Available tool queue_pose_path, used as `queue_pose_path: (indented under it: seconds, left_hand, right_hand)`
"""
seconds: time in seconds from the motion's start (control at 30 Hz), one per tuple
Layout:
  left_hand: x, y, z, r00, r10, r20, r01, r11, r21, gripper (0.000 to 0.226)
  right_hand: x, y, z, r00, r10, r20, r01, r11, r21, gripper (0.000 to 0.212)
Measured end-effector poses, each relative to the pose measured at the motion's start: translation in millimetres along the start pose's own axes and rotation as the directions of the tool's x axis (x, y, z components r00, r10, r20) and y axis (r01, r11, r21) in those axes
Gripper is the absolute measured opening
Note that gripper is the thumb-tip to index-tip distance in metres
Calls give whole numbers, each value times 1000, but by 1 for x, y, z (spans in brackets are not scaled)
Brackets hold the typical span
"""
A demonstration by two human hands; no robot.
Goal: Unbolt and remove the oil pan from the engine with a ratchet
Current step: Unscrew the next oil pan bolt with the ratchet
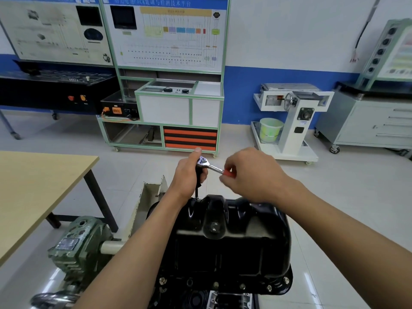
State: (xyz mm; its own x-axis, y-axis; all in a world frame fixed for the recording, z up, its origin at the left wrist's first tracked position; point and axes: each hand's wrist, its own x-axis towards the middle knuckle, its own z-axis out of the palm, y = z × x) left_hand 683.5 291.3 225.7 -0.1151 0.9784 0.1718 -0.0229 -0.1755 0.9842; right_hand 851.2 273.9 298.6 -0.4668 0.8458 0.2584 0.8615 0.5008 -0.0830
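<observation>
Both hands grip one tool. Left hand (187, 175): fingers curled round the black extension (196, 191) just under the ratchet (208, 164) head, thumb raised along the head's far side. Right hand (252, 175): fingertips pinch the red handle end, which lies level and points right. Extension: upright, with its lower tip at a bolt on the far rim of the oil pan (234, 241); I cannot tell how far that bolt is out. Oil pan: black, glossy, sump side up, directly under my forearms and seated on the engine. Drain plug (215, 227): on the pan's raised hump. Flange bolts (242, 286): a row in place along the pan's near edge. Green gearbox (82, 248): left of the pan, joined toward it by a cream shaft. Wooden table (33, 192): further left of the pan. Green-framed training cabinet (178, 103): well beyond the pan, against the wall, with orange drawers low down. White stand (294, 121): beyond the pan to the right, a pale bucket (270, 129) on its base. Grey drawer cabinet (374, 123): far right of the pan.
</observation>
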Motion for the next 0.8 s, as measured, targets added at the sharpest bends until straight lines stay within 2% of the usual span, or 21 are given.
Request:
queue_pose_path:
  seconds: [0.13,0.27,0.33,0.43,0.5,0.63,0.73,0.8]
  left_hand:
    - [-2,1,-1,1000,-2,26,3,999,-33,61]
    - [-2,2,-3,999,-39,28,41,996,-77,56]
    - [-1,0,-4,999,-33,39,36,996,-78,50]
    - [-1,0,-4,997,-2,77,4,1000,-28,45]
    - [-2,0,-3,993,21,114,-22,1000,4,45]
    - [-3,-1,-2,978,58,202,-67,997,35,45]
    - [-2,-2,-2,973,43,225,-47,999,11,29]
    - [-1,-3,-4,970,36,241,-36,999,-7,34]
  right_hand:
    - [-12,-25,-1,985,-17,172,-8,989,145,37]
    - [-11,-30,-2,973,-29,229,-19,979,205,43]
    - [-6,-22,-8,962,-23,271,-40,973,226,40]
    - [2,-6,-17,946,-10,325,-34,991,127,29]
    - [7,2,-19,956,25,293,-35,999,32,5]
    - [25,16,-3,994,56,97,-42,989,-141,32]
    - [37,18,13,994,-62,93,68,996,-59,58]
    - [42,16,21,982,-131,133,132,991,3,79]
